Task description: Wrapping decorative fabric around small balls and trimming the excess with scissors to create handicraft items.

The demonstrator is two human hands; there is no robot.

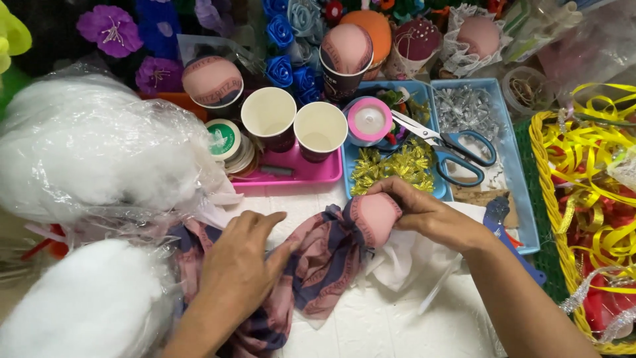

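2 hands work one pink-and-navy cloth (pixel 318 265) mid-table: the right hand (pixel 414 209) is clenched around the stuffed cloth ball (pixel 374 215), the left hand (pixel 242 265) lies flat, fingers loose, on its tail. Best gather tight under the ball.

Your left hand (pixel 242 265) and right hand (pixel 414 209): both bare, no gloves, no rings or watch visible. Forearms uncovered up to the frame edge, no sleeve in view. Fingernails short, unpainted where they show.
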